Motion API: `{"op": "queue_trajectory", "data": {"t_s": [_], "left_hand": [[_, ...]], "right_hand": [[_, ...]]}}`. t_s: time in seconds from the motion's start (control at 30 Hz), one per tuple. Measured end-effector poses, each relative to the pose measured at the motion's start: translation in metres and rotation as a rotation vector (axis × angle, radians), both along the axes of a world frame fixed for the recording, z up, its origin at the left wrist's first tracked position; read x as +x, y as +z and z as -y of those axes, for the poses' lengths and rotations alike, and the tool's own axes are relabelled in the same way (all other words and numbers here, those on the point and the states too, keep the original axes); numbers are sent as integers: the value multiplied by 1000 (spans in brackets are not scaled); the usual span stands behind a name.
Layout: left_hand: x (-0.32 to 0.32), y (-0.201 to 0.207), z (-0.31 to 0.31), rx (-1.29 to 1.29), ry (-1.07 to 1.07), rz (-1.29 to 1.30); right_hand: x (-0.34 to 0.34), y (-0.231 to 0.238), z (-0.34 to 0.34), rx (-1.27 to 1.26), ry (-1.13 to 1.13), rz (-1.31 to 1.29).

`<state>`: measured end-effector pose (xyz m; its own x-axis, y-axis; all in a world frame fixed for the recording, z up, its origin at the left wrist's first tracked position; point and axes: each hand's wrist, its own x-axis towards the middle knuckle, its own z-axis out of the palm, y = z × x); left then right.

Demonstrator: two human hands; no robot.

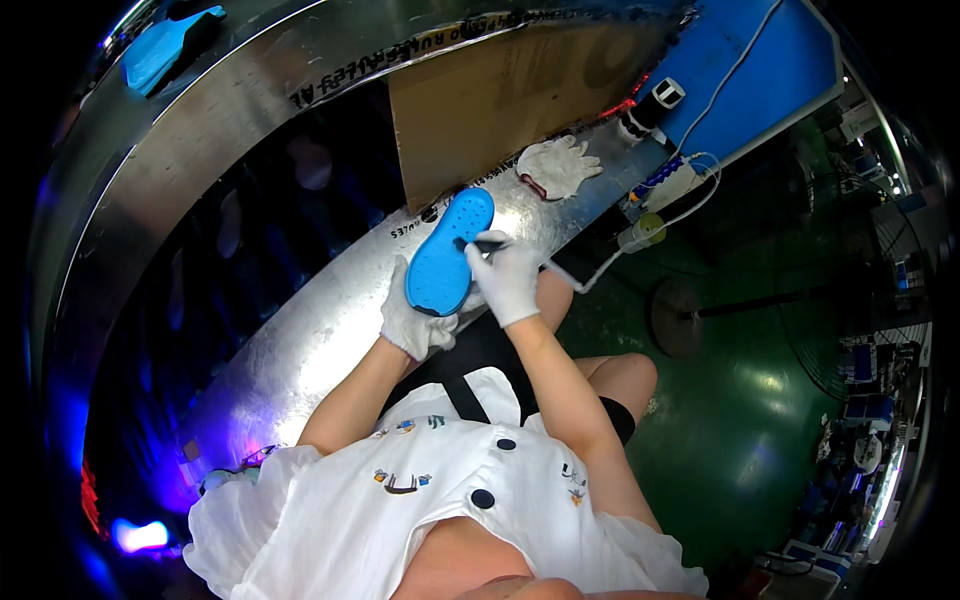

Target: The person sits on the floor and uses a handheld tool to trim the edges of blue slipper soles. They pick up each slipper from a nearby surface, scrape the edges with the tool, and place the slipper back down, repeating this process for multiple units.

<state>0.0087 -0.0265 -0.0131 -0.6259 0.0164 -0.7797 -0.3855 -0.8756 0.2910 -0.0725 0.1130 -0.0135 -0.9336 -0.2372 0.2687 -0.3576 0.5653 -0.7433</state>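
Closest beneath my camera, the wearer's white shirt (400,490) fills the lower edge, with two dark buttons and small coloured motifs on it, and both forearms reach up past it into my view. Beyond the shirt, the gloved left hand (408,318) holds a blue shoe sole (440,265) at its heel end, thumb along the left edge and the other fingers curled beneath. From where I watch, the sole sits over the near edge of a shiny metal bench (310,325), tilted, its toe end pointing up and slightly right. Against its right side, at the narrow middle, the gloved right hand (506,278) has its fingers drawn together around a small dark-tipped tool (461,243); I cannot tell for certain whether the tip touches the sole. Right of that hand I can follow a pale tube (602,272) upward. Farther along the bench I see a loose white glove (565,165) with a dark red strip (532,187) beside it, a brown cardboard sheet (500,110) standing behind, and a black-and-white cylinder (650,108) near a blue panel (745,70). Off to the right, a round stand base (675,316) rests on the green floor (720,430).
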Motion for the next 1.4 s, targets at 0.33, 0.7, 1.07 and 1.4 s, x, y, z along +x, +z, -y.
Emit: {"op": "queue_trajectory", "data": {"t_s": [0.33,0.7,1.07,1.4], "left_hand": [[2,11,-35,191,-167,-256],[1,13,-42,655,-44,-791],[-15,1,-27,535,-106,-899],[-24,0,-15,653,-224,-1087]], "right_hand": [[27,52,-28,-149,-16,-316],[66,78,-25,-2,380,-523],[103,84,-22,-118,404,-576],[104,87,-26,-340,305,-285]]}}
